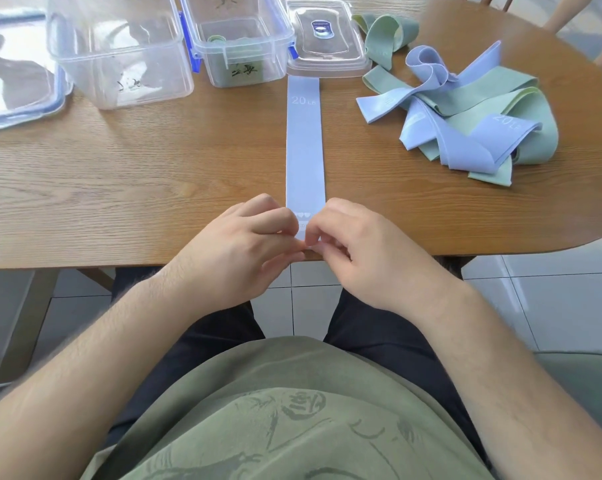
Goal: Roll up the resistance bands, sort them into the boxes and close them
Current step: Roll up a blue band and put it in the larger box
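Note:
A lavender resistance band (304, 143) marked 20 LB lies flat and straight down the middle of the wooden table (136, 174). Its near end sits at the table's front edge, where my left hand (244, 244) and my right hand (358, 247) both pinch it with curled fingers. A loose heap of green and lavender bands (465, 112) lies at the right. Two clear open boxes stand at the back: an empty-looking one (119, 53) at the left and one (240, 39) holding a rolled green band.
A clear lid (327, 36) lies behind the flat band's far end. Another blue-rimmed lid (15, 71) rests at the far left. A wooden chair back shows beyond the table's far right. White floor tiles lie below the table edge.

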A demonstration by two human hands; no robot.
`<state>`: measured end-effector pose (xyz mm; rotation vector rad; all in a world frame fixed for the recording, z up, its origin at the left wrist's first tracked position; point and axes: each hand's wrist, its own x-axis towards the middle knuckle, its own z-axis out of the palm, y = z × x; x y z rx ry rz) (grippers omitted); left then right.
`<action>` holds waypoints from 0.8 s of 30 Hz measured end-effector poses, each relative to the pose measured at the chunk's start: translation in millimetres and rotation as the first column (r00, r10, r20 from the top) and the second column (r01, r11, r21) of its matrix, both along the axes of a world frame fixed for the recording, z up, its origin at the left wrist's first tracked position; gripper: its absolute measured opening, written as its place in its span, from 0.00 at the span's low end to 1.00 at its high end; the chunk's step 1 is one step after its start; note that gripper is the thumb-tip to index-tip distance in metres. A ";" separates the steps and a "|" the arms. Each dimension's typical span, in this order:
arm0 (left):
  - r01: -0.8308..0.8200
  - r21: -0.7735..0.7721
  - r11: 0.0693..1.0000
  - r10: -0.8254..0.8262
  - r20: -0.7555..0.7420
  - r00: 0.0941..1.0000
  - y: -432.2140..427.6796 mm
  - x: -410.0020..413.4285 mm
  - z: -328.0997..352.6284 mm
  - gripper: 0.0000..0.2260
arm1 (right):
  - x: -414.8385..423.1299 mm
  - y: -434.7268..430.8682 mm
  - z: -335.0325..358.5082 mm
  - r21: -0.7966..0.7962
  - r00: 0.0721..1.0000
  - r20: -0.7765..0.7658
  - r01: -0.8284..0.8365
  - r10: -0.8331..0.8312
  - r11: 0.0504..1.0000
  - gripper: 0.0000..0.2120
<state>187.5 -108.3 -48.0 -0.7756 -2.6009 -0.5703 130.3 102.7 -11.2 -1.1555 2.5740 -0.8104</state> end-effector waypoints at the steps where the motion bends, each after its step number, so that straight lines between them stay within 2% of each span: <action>1: 0.004 -0.001 1.000 -0.004 0.006 1.000 -1.4 -0.7 0.0 0.08 | 1.3 0.2 -1.2 0.012 0.999 -0.046 -0.013 0.013 1.000 0.06; 4: 0.009 0.003 1.000 -0.009 0.031 0.999 -3.8 -2.1 1.6 0.08 | 2.7 2.4 -2.2 0.046 0.993 -0.115 -0.019 0.024 0.999 0.06; 6: 0.016 0.022 1.000 -0.018 0.070 0.997 -3.0 -4.7 4.1 0.08 | 1.5 3.5 -0.2 0.066 0.994 -0.105 -0.022 0.029 0.998 0.03; 10: -0.030 0.130 0.991 -0.005 0.264 0.965 -5.6 -15.4 12.9 0.12 | -8.0 2.5 5.5 0.052 0.999 0.031 -0.016 0.014 0.999 0.02; 12: -0.027 0.132 0.991 -0.016 0.311 0.950 -6.2 -20.4 16.3 0.11 | -13.6 0.9 9.1 0.064 0.997 0.082 -0.012 0.007 0.998 0.03; 18: 0.017 0.039 0.999 -0.028 0.282 0.959 -5.5 -24.3 21.3 0.11 | -20.7 -1.4 15.8 0.143 0.996 0.079 -0.053 0.041 0.988 0.03; 24: -0.015 -0.007 1.000 0.016 0.252 0.968 -1.6 -21.9 19.4 0.05 | -24.2 -4.9 14.2 0.173 0.995 0.090 -0.057 0.041 0.983 0.05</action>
